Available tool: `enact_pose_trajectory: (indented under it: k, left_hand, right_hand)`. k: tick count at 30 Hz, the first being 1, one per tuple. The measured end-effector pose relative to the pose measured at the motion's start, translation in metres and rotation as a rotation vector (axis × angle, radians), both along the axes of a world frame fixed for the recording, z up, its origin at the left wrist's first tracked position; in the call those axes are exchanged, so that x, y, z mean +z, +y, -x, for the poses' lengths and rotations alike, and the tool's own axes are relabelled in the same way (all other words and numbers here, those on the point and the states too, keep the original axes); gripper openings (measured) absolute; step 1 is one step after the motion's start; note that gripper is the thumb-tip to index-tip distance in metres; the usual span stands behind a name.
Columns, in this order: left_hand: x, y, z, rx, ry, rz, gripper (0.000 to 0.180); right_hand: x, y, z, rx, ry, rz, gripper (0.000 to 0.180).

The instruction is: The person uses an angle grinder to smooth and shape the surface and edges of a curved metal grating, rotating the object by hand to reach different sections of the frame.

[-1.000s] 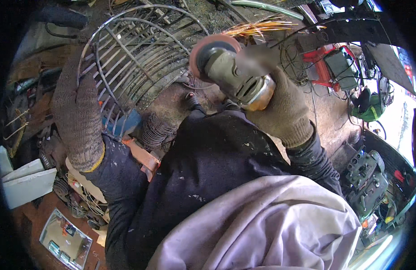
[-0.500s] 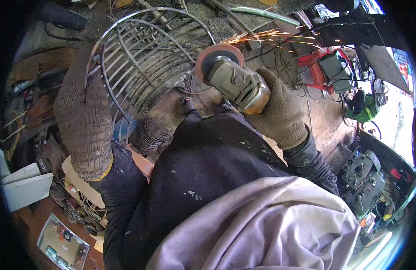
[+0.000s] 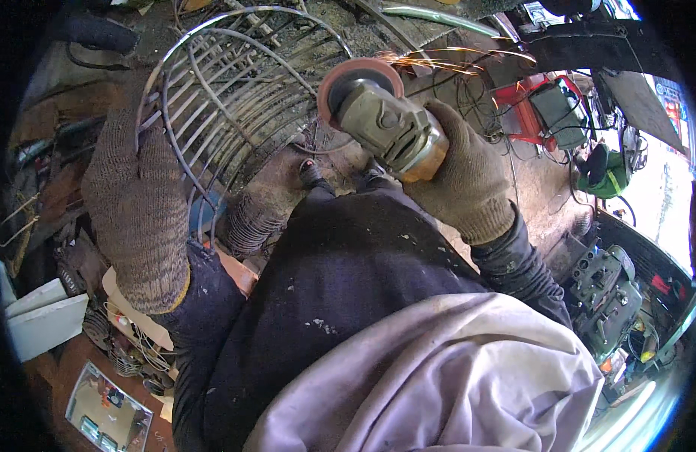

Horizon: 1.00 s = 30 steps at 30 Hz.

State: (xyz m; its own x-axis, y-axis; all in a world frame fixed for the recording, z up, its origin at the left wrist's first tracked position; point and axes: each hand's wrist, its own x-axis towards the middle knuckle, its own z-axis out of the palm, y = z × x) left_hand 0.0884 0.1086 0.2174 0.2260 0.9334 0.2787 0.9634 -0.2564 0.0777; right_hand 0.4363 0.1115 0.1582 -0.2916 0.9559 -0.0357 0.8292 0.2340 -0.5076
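Observation:
My right hand (image 3: pixel 468 169), in a brown knitted glove, is wrapped round an angle grinder (image 3: pixel 389 128). Its reddish disc (image 3: pixel 331 81) sits at the right rim of a round basket-like metal rack (image 3: pixel 246 94) made of curved rods. Orange sparks (image 3: pixel 446 60) fly off to the right of the disc. On the rack's left side my gloved left hand (image 3: pixel 141 181) grips the outer ring, its fingertips partly hidden behind the rods. Whether the disc touches the rim cannot be made out.
A coil of ribbed hose or wire (image 3: pixel 250 222) lies by my feet. Cables and a red-framed machine (image 3: pixel 532 109) stand at the right. White boards (image 3: pixel 47 320) and a framed mirror-like panel (image 3: pixel 107 407) are at lower left. A grey-green machine (image 3: pixel 608 301) stands at lower right.
The grinder and my right hand have shifted slightly up and left. The rack and my left hand sit a little further left and up in the picture. Sparks still fly, in fewer streaks.

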Motion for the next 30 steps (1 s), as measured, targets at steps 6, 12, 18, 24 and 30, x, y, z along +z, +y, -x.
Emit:
enact_pose_trajectory:
  k: [6, 12, 18, 24, 30]
  left_hand:
    - [-0.007, 0.004, 0.010, -0.104, 0.010, -0.069, 0.044]
    - [-0.008, -0.004, 0.007, 0.005, 0.055, -0.094, 0.043]
    - [-0.010, -0.007, 0.006, 0.057, -0.142, -0.041, 0.040]
    - [-0.007, -0.009, -0.008, 0.205, -0.370, -0.007, 0.040]
    - [-0.008, -0.013, -0.007, 0.136, -0.386, -0.020, 0.042]
  right_hand:
    - [-0.003, -0.004, -0.004, 0.045, -0.060, 0.013, 0.086]
    - [0.001, 0.001, -0.004, 0.025, -0.039, 0.025, 0.084]
    - [0.007, 0.005, -0.002, 0.017, 0.043, 0.047, 0.088]
    - [0.016, 0.008, -0.005, -0.024, 0.037, 0.153, 0.090]
    - [0.017, 0.010, -0.006, -0.024, 0.100, 0.144, 0.091]
